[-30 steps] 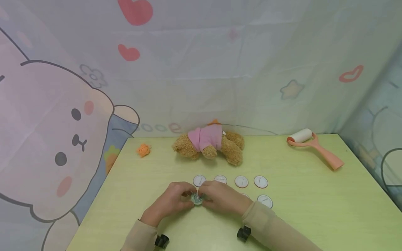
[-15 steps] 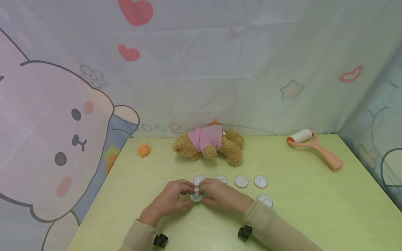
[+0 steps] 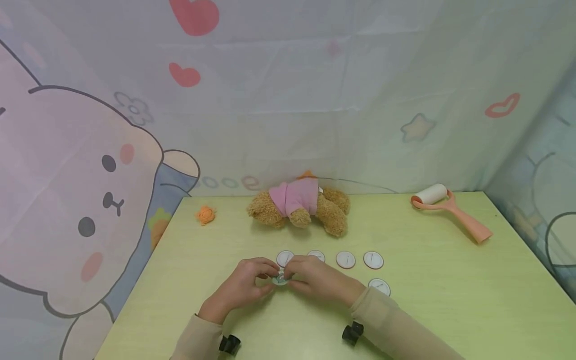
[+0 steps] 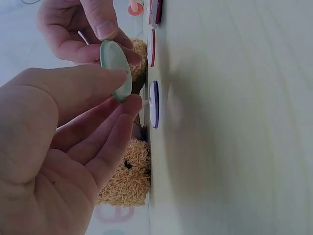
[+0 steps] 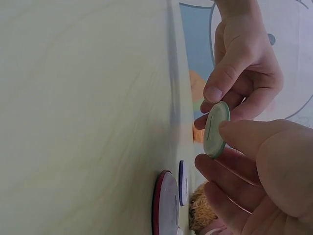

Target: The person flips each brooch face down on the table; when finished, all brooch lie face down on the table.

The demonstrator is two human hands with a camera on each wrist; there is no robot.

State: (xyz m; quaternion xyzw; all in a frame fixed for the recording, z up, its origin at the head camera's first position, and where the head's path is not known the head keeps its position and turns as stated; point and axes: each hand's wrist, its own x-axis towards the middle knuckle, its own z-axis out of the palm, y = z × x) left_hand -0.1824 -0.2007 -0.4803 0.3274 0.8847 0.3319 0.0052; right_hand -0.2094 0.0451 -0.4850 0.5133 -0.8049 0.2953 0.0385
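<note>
Between both hands, a round pin badge [image 3: 281, 279] with a green edge is held up above the table. My left hand [image 3: 245, 283] pinches its left side, thumb on the near edge and fingertips at the far edge. The opposite side is in the fingers of my right hand [image 3: 321, 280]. In the head view a greenish printed face shows, partly covered by fingers. A pin runs across the pale back of the badge [image 5: 214, 131] in the right wrist view. Just beyond the hands lies a badge with a dark blue rim [image 4: 155, 104], pin side up.
More badges lie pin side up to the right, such as a red-rimmed badge [image 3: 346, 260] and a nearer badge [image 3: 380, 287]. Behind them is a teddy bear [image 3: 300, 206] in a pink top. An orange yarn ball [image 3: 206, 215] sits back left, a lint roller [image 3: 454, 210] back right.
Both hands have shifted the green-edged badge slightly away from the body and tilted it, so its printed face looks narrower. A badge partly visible behind the right wrist is now hidden.
</note>
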